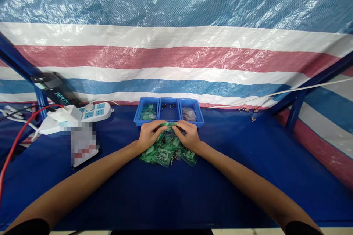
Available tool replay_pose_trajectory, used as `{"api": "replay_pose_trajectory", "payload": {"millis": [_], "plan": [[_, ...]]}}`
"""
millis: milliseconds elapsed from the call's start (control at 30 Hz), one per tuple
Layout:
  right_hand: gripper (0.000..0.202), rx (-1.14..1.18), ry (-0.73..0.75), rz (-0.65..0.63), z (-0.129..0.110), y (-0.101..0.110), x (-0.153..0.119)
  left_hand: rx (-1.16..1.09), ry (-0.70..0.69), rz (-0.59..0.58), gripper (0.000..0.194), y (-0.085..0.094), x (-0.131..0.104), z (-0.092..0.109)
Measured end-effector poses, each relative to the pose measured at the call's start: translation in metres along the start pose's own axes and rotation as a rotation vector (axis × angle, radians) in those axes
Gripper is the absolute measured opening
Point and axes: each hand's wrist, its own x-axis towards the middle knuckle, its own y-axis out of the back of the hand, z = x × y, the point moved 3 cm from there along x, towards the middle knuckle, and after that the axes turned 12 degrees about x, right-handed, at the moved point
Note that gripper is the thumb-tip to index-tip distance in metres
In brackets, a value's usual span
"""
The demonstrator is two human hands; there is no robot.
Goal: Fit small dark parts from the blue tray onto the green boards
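My left hand (150,134) and my right hand (188,134) pinch a small green packet (169,126) between them, just in front of the blue bins. Below and between the hands lies a pile of clear green packets (162,156) with small metal parts inside. A few loose screws (172,160) sit among them. Three joined blue bins (168,120) stand behind my hands. Green packets (148,112) are in the left bin, a few dark screws (170,106) in the middle one, and clear packets (189,114) in the right one.
On the left are a power strip (96,112) with plugs and cables, a black bottle (59,90) and a pixelated phone-like object (84,145). Small brass-coloured parts (253,119) lie at the back right. A striped sheet (176,36) hangs behind the blue table (171,198).
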Motion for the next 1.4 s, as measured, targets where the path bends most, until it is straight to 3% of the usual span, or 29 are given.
{"api": "replay_pose_trajectory", "payload": {"millis": [233,433,633,767,867,1000,1100,1233,1333,1400], "plan": [[0.031,-0.066,-0.119,-0.192,-0.006,0.005,0.017,0.002,0.056,0.006,0.019,0.001,-0.002,-0.003],[0.032,-0.028,-0.219,-0.149,-0.016,0.012,0.027,-0.038,0.136,0.024,0.018,0.004,0.003,-0.004],[0.021,-0.027,-0.360,-0.177,-0.013,0.026,0.035,-0.125,0.350,0.049,0.021,0.021,0.029,-0.003],[0.019,-0.076,-0.468,-0.380,-0.013,0.028,0.037,-0.109,0.486,0.106,0.029,0.043,0.052,-0.019],[0.017,-0.098,-0.498,-0.577,-0.016,0.021,0.033,0.031,0.557,0.062,0.035,0.056,0.062,-0.042],[0.014,-0.153,-0.474,-0.695,-0.015,0.010,0.024,0.316,0.511,-0.102,0.030,0.059,0.064,-0.070],[0.011,-0.195,-0.455,-0.718,-0.011,0.006,0.019,0.528,0.413,-0.192,0.029,0.056,0.063,-0.075],[0.015,-0.264,-0.372,-0.689,-0.004,0.001,0.012,0.560,0.178,-0.060,0.018,0.052,0.060,-0.045],[0.024,-0.333,-0.302,-0.623,0.002,-0.005,0.007,0.374,-0.005,-0.012,0.017,0.038,0.045,-0.012],[0.028,-0.365,-0.298,-0.596,0.007,-0.009,0.003,0.240,-0.008,0.056,0.015,0.028,0.029,0.002]]}}
